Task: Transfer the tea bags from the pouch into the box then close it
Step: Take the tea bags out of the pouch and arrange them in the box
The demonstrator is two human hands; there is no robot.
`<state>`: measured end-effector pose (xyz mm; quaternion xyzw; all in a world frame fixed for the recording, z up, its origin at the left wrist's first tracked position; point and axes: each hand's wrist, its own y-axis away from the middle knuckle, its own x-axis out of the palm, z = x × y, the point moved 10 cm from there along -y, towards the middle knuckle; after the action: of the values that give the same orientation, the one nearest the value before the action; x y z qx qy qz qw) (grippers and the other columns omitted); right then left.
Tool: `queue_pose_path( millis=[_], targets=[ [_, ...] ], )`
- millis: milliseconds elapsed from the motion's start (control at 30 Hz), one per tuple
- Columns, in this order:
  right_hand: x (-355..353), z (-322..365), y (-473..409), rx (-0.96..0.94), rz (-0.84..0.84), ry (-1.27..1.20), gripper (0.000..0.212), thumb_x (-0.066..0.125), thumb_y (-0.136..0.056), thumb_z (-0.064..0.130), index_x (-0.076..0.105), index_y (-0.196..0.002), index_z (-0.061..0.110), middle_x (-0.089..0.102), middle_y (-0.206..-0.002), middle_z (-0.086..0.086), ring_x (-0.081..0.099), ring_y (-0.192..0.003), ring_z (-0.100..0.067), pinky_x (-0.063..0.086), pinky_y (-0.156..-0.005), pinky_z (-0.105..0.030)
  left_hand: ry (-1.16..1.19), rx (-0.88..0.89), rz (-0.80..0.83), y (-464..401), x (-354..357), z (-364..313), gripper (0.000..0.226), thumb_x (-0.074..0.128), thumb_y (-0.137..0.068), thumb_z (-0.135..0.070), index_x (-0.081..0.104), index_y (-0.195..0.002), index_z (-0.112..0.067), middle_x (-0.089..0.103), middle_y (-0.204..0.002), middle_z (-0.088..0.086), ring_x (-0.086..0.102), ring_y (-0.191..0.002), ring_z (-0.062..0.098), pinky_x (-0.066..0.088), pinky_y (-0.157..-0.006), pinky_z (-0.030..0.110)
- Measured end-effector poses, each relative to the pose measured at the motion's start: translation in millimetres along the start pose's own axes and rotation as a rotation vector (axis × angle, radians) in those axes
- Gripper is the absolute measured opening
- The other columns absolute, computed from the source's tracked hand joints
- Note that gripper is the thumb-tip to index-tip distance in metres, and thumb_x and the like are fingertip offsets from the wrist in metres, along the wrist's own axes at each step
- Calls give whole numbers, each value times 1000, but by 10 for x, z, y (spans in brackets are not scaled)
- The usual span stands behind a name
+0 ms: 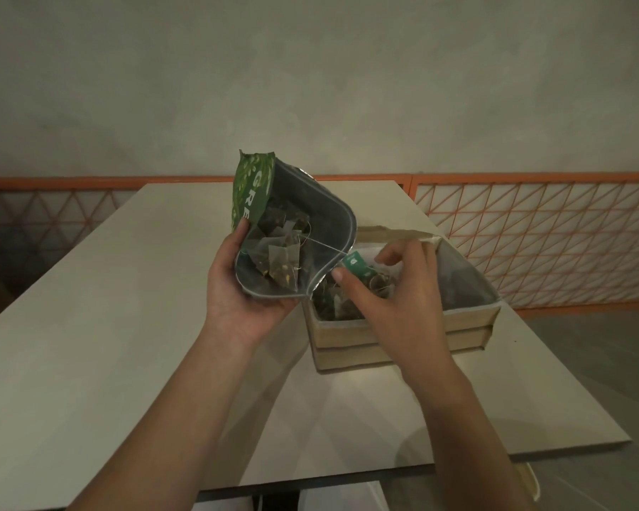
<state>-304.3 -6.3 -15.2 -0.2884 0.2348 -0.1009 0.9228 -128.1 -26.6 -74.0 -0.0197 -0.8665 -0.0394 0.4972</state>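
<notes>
The left hand (244, 289) gripped the pouch (292, 230) open; the right hand (391, 285) seemingly pinched a tag (356, 268) over the box (403, 330). Free the string first.

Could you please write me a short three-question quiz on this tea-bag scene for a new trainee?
1. True or false: the pouch lies flat on the table.
2. Which hand holds the pouch: A left, B right, C neither?
3. What does the right hand pinch over the box?

Key
1. False: the left hand holds it up, its mouth open, with tea bags still inside.
2. A.
3. A green tag, whose string runs back into the pouch.
</notes>
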Motion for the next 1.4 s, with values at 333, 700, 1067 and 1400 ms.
queue_pose_path(
  millis=[333, 700, 1067, 1400],
  targets=[
    [-164, 374, -289, -124, -102, -69, 16, 69, -86, 38, 71, -83, 23, 60, -82, 13, 51, -76, 1, 39, -71, -16, -3, -18, -2, -2, -5, -1, 52, 56, -91, -52, 69, -129, -19, 61, -139, 14, 55, -130, 34, 55, -94, 41],
    [-334, 434, -436, -123, -173, -101, 16, 56, -98, 28, 64, -88, 20, 57, -90, 6, 48, -79, 11, 35, -69, -4, -17, -14, 3, 0, 4, -14, 53, 54, -93, -51, 63, -135, -21, 59, -141, 13, 53, -133, 34, 55, -93, 42],
    [-255, 91, -591, -56, -82, 63, 22, 55, -98, 31, 68, -93, 14, 57, -93, 4, 48, -79, 8, 36, -67, -4, -6, -15, 29, -1, 45, -19, 55, 52, -95, -52, 57, -141, -22, 58, -143, 12, 54, -131, 33, 53, -98, 45],
    [77, -179, -239, 7, 79, 83, 6, 63, -92, 27, 67, -91, 23, 60, -93, 8, 56, -89, -14, 50, -80, -37, -2, -16, 41, -19, 31, -24, 55, 51, -96, -50, 55, -143, -22, 54, -148, 11, 48, -138, 34, 47, -105, 44]
  ],
)
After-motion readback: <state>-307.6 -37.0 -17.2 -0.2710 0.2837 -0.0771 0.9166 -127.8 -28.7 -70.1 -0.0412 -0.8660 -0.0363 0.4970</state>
